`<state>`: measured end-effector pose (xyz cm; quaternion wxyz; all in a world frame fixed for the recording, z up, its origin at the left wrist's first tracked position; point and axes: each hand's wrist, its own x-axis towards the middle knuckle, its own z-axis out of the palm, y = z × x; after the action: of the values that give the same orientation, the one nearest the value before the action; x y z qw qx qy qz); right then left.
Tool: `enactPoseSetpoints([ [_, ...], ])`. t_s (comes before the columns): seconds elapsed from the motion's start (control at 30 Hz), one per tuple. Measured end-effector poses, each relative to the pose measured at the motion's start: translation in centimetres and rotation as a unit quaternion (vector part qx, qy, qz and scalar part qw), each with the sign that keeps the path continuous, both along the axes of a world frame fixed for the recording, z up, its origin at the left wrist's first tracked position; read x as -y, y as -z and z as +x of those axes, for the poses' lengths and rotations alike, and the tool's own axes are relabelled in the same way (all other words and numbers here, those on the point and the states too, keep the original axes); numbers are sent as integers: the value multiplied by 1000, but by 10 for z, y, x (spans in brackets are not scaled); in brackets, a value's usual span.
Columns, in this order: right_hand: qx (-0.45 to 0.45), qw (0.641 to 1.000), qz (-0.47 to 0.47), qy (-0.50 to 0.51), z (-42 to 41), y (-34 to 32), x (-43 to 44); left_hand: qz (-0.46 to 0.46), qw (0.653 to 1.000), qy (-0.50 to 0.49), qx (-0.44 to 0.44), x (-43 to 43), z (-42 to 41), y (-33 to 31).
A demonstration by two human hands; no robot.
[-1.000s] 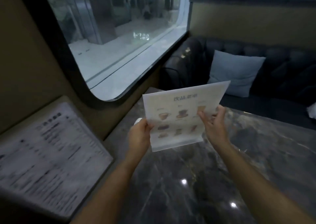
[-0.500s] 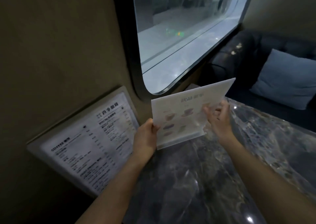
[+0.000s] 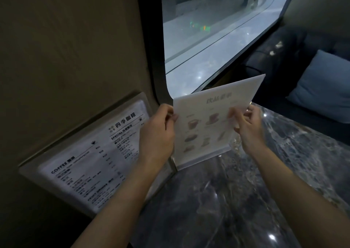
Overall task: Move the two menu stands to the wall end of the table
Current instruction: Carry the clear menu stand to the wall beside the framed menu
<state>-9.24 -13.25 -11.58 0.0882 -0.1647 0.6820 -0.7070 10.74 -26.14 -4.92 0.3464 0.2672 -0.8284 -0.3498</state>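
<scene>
The table [image 3: 236, 200] looks like polished dark marble with pale veining, glossy enough to throw back bright light spots. Standing on it, the drinks menu stand [image 3: 212, 122] seems clear acrylic over a matt white printed sheet, its base edge translucent. Left of the table, the coffee menu stand [image 3: 91, 158] has a smooth, faintly shiny plastic face over black-on-white print. The wall [image 3: 66, 48] above it is matt and slightly textured. Beyond the table, the window [image 3: 208, 29] glass is reflective, the cushion [image 3: 322, 88] a soft matt blue cloth.
</scene>
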Motion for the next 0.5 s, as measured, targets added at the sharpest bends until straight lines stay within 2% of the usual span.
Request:
enactPoseSetpoints([
  [0.3,-21,998,-6,-56,-3,-12,22,30,999,-32,2,6,12,1],
  [0.5,9,996,-9,-85,-7,-12,43,-29,999,-29,-10,4,16,-8],
])
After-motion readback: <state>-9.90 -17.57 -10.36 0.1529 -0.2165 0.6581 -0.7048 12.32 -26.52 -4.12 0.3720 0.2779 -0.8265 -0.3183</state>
